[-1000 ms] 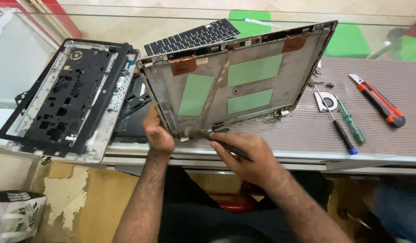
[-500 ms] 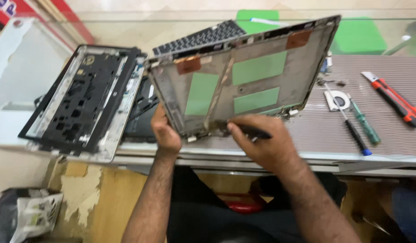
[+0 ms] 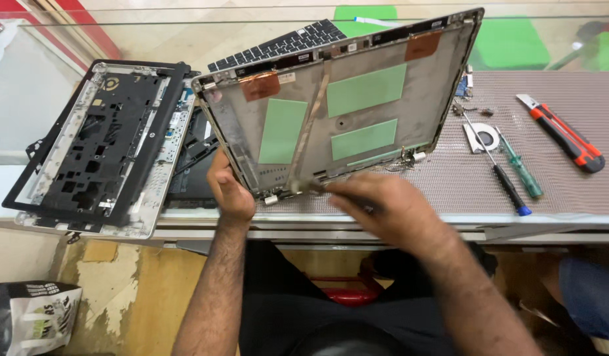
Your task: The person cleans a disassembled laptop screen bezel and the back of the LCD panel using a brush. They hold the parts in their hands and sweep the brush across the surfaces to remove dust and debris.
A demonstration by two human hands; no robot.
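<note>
Left hand (image 3: 228,188) grips the lower left edge of the laptop lid shell (image 3: 344,109), tilted up on the ribbed mat (image 3: 568,184). Right hand (image 3: 390,211), blurred, closes on what is possibly a thin tool at the shell's bottom edge. Shell holds green pads (image 3: 367,89). Black frame (image 3: 100,145) lies left; screwdrivers (image 3: 515,175) right.
</note>
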